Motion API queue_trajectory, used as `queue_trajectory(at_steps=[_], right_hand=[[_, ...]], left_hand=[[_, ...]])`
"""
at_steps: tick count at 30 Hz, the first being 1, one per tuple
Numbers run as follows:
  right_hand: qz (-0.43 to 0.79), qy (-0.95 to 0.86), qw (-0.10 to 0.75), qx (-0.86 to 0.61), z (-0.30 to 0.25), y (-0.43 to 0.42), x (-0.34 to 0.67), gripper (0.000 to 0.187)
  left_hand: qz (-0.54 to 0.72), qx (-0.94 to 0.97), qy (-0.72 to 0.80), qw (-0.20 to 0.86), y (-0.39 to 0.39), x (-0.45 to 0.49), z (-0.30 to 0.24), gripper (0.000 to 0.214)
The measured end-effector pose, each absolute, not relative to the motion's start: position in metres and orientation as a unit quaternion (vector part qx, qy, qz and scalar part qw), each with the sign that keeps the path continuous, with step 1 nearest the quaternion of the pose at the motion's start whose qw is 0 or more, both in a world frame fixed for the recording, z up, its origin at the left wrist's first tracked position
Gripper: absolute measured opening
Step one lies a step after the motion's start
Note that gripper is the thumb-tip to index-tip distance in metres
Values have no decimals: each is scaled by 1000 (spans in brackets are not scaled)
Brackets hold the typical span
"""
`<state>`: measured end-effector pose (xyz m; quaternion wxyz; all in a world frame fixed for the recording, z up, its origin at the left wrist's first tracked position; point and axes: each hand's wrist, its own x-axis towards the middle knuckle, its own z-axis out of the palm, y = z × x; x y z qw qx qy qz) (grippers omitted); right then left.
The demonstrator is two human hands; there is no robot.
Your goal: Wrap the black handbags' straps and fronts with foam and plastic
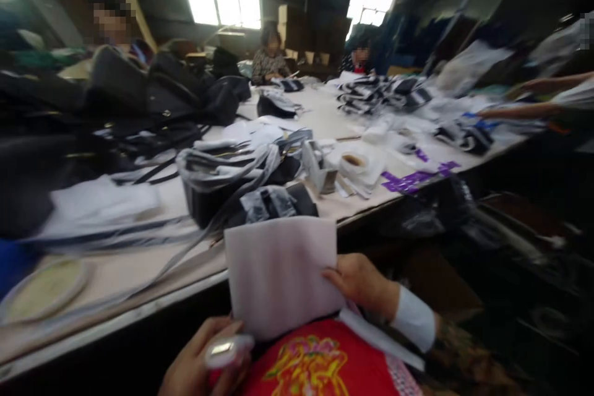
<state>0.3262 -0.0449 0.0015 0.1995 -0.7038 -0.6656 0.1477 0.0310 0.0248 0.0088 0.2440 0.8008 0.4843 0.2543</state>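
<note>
A white, soft-looking rectangular sheet (283,272) is held up in front of me, just past the table's near edge. My right hand (364,281) pinches its right side, thumb on the near face. At its lower left corner, my left hand (204,352) is closed on the sheet. A small white and red object (227,351) with a shiny top sits at the left hand's fingers; its kind is unclear. Beneath the sheet lies red cloth with a yellow flower pattern (309,368). Behind the sheet, a black bag (208,189) with a wrapped grey strap stands on the table.
Black bags (171,86) are piled on the left of the table (320,102). A tape roll (355,164) and a metal holder (320,167) stand mid-table, with purple tape (408,180) on the right edge. Co-workers sit at the far side; another person's arms (533,108) reach in from the right.
</note>
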Motion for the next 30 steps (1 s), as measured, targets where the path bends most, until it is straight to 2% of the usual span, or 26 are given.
queue_trajectory(at_steps=[4, 6, 8, 9, 12, 14, 19, 22, 27, 30], right_hand=[[262, -664, 216, -667, 7, -63, 344, 23], [305, -658, 236, -647, 5, -83, 357, 42], [272, -669, 248, -646, -2, -108, 369, 62], [245, -685, 244, -641, -8, -120, 373, 65], [214, -735, 208, -608, -25, -148, 375, 55], [228, -737, 215, -599, -32, -153, 370, 49], [278, -661, 344, -606, -31, -135, 356, 31], [250, -645, 370, -621, -24, -115, 345, 19], [158, -636, 373, -657, -26, -88, 330, 30], [130, -592, 398, -688, -33, -86, 327, 18]], left_hand=[[196, 854, 367, 313, 27, -13, 23, 25], [196, 852, 370, 314, 32, -14, 24, 21], [200, 846, 374, 322, 34, -11, 20, 19], [199, 842, 376, 331, 34, -9, 18, 19], [183, 829, 385, 362, 34, -6, 12, 20], [180, 825, 388, 370, 35, -6, 10, 19], [184, 823, 387, 372, 42, -3, 13, 18], [187, 809, 414, 372, 42, 1, 10, 18], [235, 754, 481, 382, 34, 7, -4, 18], [265, 742, 501, 359, 30, 8, -10, 20]])
